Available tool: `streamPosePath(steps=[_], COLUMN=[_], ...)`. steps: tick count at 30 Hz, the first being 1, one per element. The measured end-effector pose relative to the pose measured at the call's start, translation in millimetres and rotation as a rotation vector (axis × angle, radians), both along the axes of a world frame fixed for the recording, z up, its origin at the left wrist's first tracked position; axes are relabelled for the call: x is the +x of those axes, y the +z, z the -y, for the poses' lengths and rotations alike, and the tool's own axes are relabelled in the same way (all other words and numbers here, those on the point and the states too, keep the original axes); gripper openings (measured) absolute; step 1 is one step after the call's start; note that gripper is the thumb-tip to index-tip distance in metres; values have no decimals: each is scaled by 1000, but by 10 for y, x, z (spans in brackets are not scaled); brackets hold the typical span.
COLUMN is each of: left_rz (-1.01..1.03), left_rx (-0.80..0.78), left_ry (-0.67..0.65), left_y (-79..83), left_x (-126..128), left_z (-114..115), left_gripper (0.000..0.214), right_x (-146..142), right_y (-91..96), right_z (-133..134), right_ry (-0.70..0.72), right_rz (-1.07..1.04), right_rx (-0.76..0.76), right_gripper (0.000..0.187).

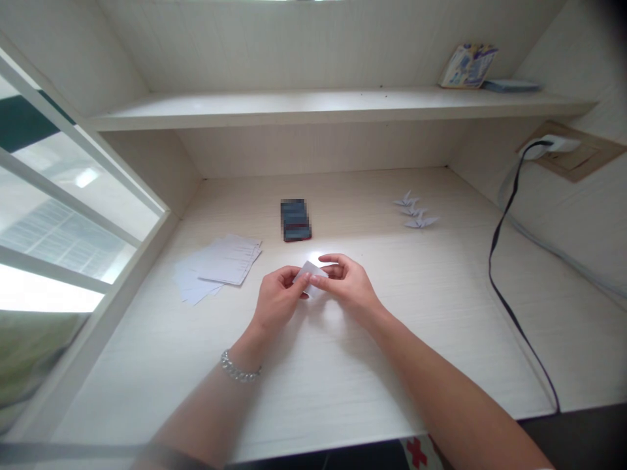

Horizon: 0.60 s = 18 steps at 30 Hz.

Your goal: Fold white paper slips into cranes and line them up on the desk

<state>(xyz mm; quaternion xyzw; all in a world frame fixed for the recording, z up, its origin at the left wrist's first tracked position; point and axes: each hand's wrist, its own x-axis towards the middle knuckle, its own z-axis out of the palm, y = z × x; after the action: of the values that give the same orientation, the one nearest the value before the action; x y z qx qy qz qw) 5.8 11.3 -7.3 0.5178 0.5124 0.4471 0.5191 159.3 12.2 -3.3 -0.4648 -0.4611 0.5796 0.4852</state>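
Observation:
Both hands meet over the middle of the pale desk (441, 313). My left hand (277, 301), with a bracelet on its wrist, and my right hand (349, 282) both pinch a small folded piece of white paper (311, 269) between fingertips and thumbs. The paper is held just above the desk surface. A loose stack of white paper sheets (218, 264) lies to the left of my hands. Three folded paper cranes (415, 212) sit on the desk at the back right.
A dark phone (295, 220) lies flat behind my hands. A black cable (504, 261) runs from a wall plug (556, 145) down across the desk's right side. A shelf (318, 104) above holds a booklet (467, 65). A window frame borders the left.

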Motion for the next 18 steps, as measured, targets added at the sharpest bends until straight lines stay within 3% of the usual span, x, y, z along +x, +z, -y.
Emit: streamPosePath(steps=[4,18], left_rz=[61,20], left_rx=[24,106], left_ry=[94,181], left_y=[15,2], left_x=[9,101], left_z=[-1,24], left_gripper=[29,26], right_x=[-51,-96], right_y=[-34,-6], right_z=[17,3], right_ry=[4,-24], right_rz=[-3,-156], right_rx=[-50,-118], right_gripper=[46,24])
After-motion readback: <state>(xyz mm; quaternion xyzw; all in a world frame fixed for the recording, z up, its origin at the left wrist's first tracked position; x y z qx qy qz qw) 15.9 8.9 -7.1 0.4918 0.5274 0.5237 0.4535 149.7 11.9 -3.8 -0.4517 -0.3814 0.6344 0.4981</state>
